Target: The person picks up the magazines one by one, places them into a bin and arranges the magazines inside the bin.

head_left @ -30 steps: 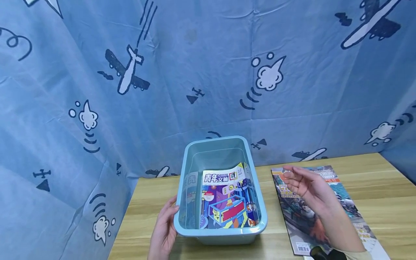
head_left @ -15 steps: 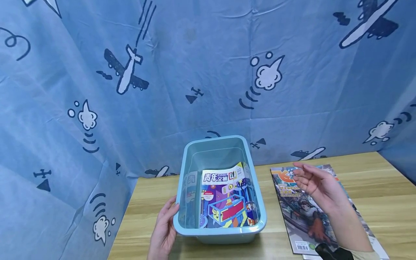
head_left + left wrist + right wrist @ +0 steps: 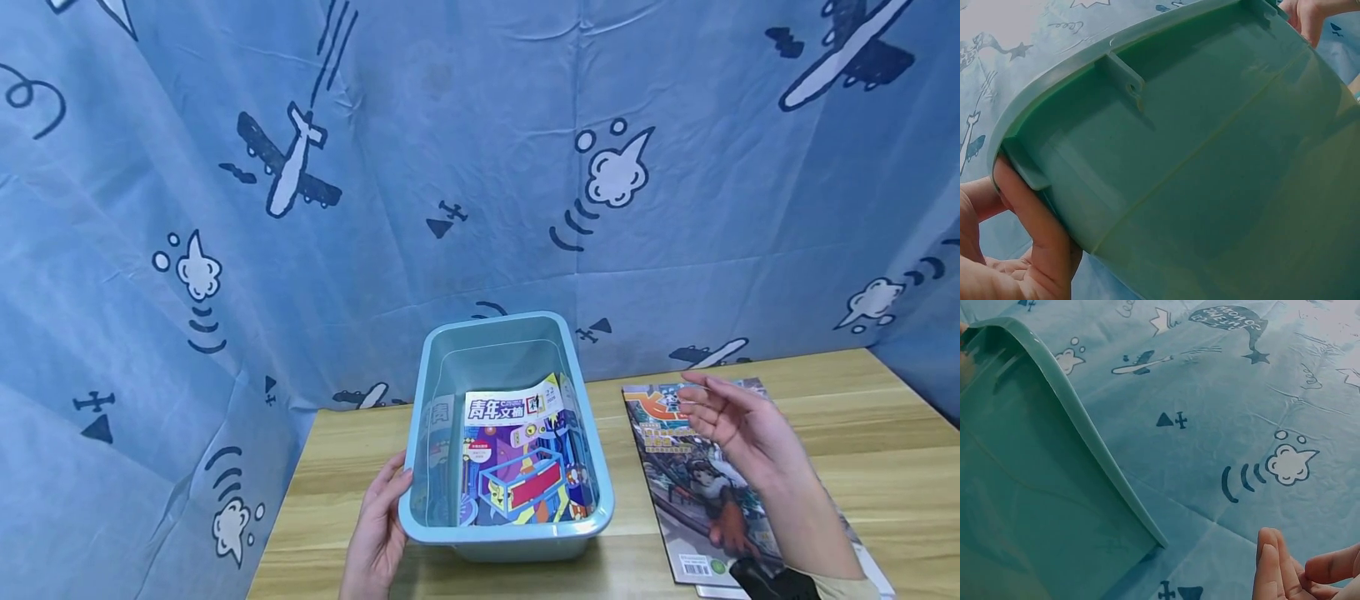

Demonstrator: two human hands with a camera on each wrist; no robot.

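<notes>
A light-blue plastic bin point(image 3: 513, 552) stands on the wooden table. Inside it lies a magazine point(image 3: 517, 467) with a purple, colourful cover. My left hand point(image 3: 378, 521) grips the bin's left rim near the front corner. In the left wrist view, fingers point(image 3: 1035, 212) of that hand tuck up under the rim. To the right of the bin, my right hand point(image 3: 742, 429) hangs over a small pile of magazines, fingers loosely bent, nothing in them. The top magazine point(image 3: 682, 500) shows a cartoon figure on its cover and is partly covered by the hand and forearm.
Blue cloth point(image 3: 480, 192) printed with planes and clouds hangs behind and on both sides. Bare wooden tabletop point(image 3: 330, 483) shows left of the bin. A pale edge of another magazine point(image 3: 720, 592) sticks out beneath the top one.
My right hand has shifted a little to the right over the magazines, uncovering more of the top cover. The left hand keeps its grip and the bin stays in place.
</notes>
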